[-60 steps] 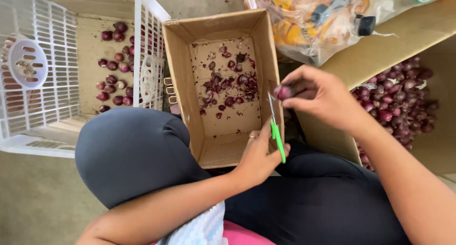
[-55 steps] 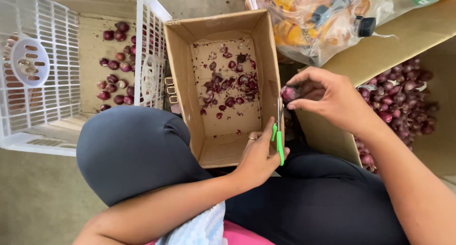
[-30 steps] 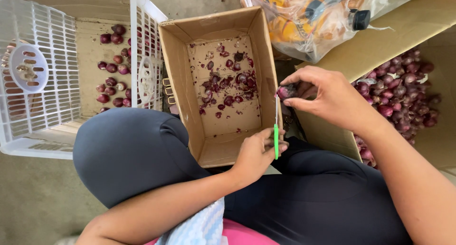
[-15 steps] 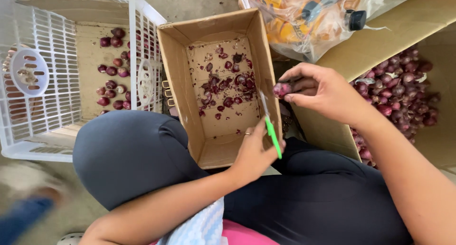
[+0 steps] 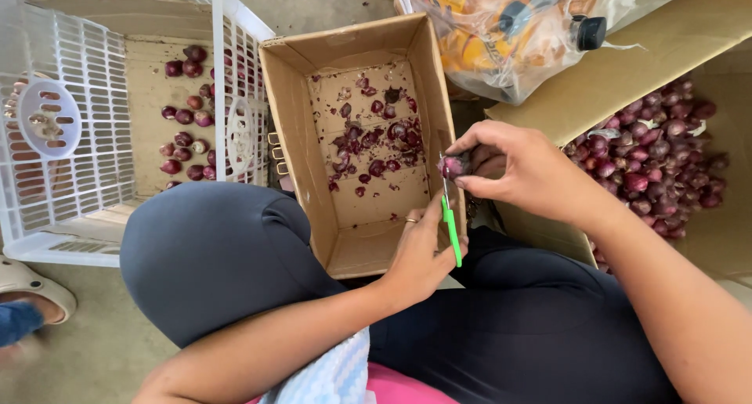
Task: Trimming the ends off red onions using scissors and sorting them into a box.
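Left hand gripping green-handled knife; right hand fingers pinching small red onion above cardboard box.

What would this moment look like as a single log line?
left hand: holds green-handled knife | right hand: holds small red onion at blade tip | below: cardboard box of peelings
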